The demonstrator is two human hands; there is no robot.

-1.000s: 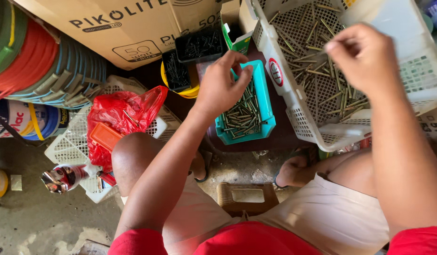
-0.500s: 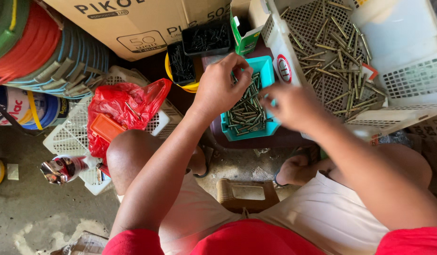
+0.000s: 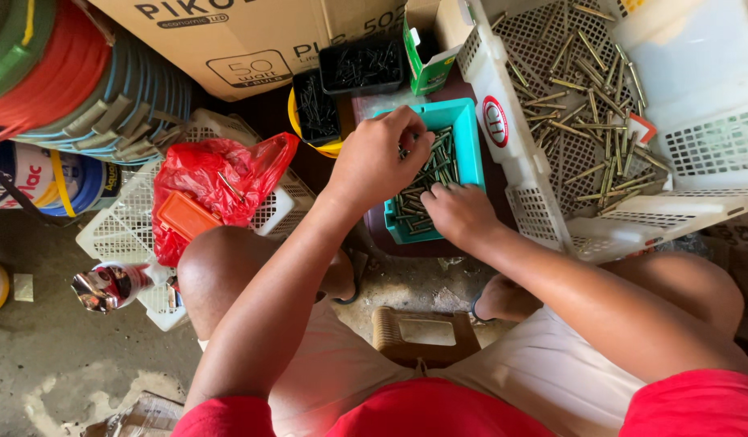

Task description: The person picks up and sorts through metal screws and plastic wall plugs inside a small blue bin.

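Teal plastic tray (image 3: 469,144) of brass-coloured screws (image 3: 426,182) sits before my knees, my left hand (image 3: 379,158) pinching a few at its top edge, my right hand (image 3: 459,212) curled over the pile, grip hidden, so I'd better lay them parallel.

The teal tray (image 3: 468,137) is smooth, glossy plastic; the screws (image 3: 426,182) in it are dull brassy metal. The white basket (image 3: 544,206) is perforated plastic, the red bag (image 3: 220,174) shiny crinkled film, the floor (image 3: 58,364) rough concrete.
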